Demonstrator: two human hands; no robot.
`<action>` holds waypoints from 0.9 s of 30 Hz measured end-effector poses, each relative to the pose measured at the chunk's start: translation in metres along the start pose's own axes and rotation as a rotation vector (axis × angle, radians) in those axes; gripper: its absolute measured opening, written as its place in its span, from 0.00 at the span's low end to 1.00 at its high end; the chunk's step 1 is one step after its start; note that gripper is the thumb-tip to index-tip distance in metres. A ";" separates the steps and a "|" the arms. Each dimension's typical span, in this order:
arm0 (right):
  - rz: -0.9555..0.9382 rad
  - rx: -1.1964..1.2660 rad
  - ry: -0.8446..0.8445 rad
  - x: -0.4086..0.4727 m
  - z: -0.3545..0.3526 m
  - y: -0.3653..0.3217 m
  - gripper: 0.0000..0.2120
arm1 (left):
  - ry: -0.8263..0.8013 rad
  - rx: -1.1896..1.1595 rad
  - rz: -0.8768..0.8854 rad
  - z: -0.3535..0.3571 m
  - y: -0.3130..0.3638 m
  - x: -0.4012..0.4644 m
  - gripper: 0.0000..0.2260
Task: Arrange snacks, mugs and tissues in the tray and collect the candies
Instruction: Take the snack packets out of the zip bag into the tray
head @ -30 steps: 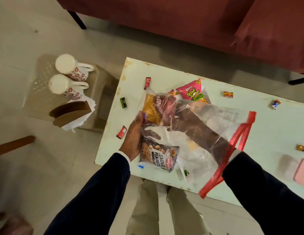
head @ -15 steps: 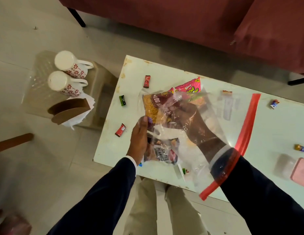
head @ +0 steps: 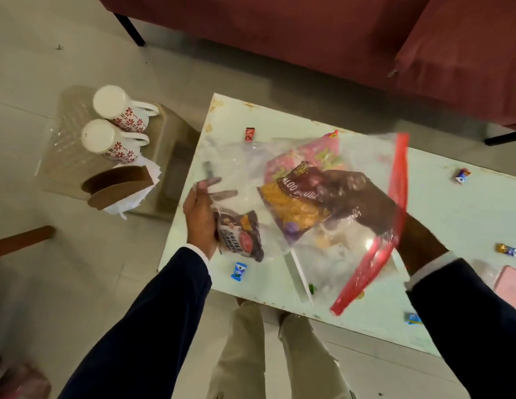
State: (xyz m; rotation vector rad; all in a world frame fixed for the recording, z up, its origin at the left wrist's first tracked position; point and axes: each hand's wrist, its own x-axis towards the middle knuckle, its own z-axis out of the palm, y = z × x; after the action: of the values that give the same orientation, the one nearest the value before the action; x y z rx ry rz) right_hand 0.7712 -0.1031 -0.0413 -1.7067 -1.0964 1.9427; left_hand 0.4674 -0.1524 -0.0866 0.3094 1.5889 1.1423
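Note:
A clear plastic bag (head: pixel 352 254) with a red zip strip (head: pixel 398 174) hangs over the white table (head: pixel 467 214). My right hand (head: pixel 363 197) is inside it, gripping a maroon-and-yellow snack packet (head: pixel 294 203) with a pink packet (head: pixel 317 151) behind. My left hand (head: pixel 200 214) pinches the bag's closed end, pressing on a salted peanuts packet (head: pixel 241 237). Two upside-down floral mugs (head: pixel 118 108) and a brown tissue holder (head: pixel 118 185) sit in the clear tray (head: pixel 64 133) at left. Loose candies lie on the table: red (head: pixel 250 133), blue (head: pixel 239 270), others at right (head: pixel 506 250).
The tray rests on a beige stool (head: pixel 176 156) beside the table's left end. A maroon sofa (head: pixel 308 38) runs along the far side. A pink-lidded box (head: pixel 510 283) sits at the table's right edge. My legs stand against the table's near edge.
My right hand has drawn back toward the bag's mouth with the maroon and pink packets. The bag has stretched wider, my left hand shifting left, and a blue candy now shows below it.

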 end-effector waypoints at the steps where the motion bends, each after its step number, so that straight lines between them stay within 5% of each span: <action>1: -0.027 -0.009 0.021 -0.002 -0.002 -0.007 0.17 | 0.032 -0.037 -0.007 -0.008 0.001 0.005 0.18; 5: -0.215 -0.014 0.184 -0.012 -0.012 -0.028 0.09 | 0.127 -0.197 -0.087 -0.039 0.007 0.018 0.19; 11: -0.162 0.100 0.318 -0.003 -0.046 -0.009 0.11 | 0.263 -0.339 -0.028 -0.066 0.025 0.026 0.19; 16: -0.059 -0.388 0.187 0.020 -0.055 0.008 0.05 | 0.271 -0.441 0.031 -0.076 0.042 0.026 0.21; 21: -0.180 -1.023 -0.128 0.063 -0.019 0.021 0.09 | 0.274 -0.530 0.020 -0.069 0.052 0.030 0.25; 24: -0.211 -1.076 -0.177 0.088 0.010 0.032 0.09 | 0.273 -0.514 -0.018 -0.063 0.052 0.029 0.26; 27: -0.262 -0.991 -0.057 0.099 0.023 0.045 0.11 | 0.285 -0.526 -0.035 -0.061 0.049 0.030 0.26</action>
State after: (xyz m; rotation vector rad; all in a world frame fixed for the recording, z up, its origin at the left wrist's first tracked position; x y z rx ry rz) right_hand 0.7380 -0.0716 -0.1431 -1.7496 -2.4201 1.3360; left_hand 0.3866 -0.1370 -0.0700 -0.2365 1.4574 1.5755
